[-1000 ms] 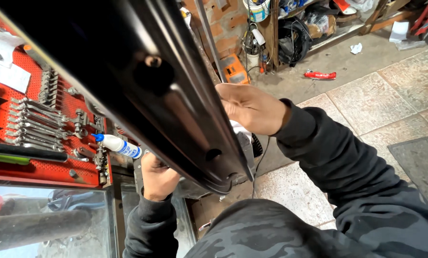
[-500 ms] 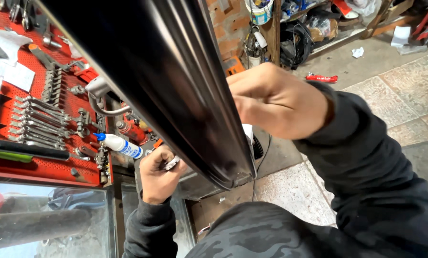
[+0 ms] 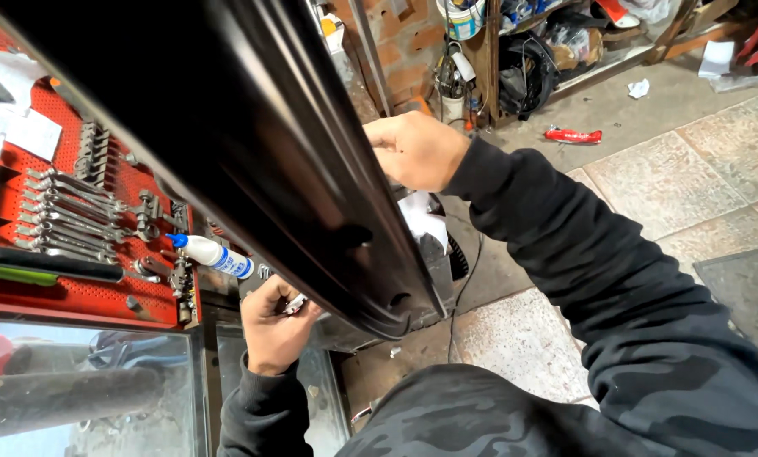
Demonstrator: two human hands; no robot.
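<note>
A long glossy black metal panel (image 3: 252, 144) runs from the upper left down to the lower middle of the head view. My right hand (image 3: 417, 151) presses against its right edge with the fingers curled behind the edge. Beneath the panel's lower end, my left hand (image 3: 270, 326) is closed on a small shiny metal part (image 3: 294, 303). Both arms wear dark sleeves. The panel hides what lies behind it.
A red tool board (image 3: 66, 220) with a row of wrenches (image 3: 74, 216) hangs at left, a white squeeze bottle with blue cap (image 3: 214, 256) beside it. A glass cabinet (image 3: 74, 389) sits lower left. Stone floor (image 3: 650, 178), a red wrapper (image 3: 572, 134), cluttered shelves far right.
My right hand has slid up along the panel's edge. The left hand stays under the panel, closed on the small metal part. The view has shifted slightly.
</note>
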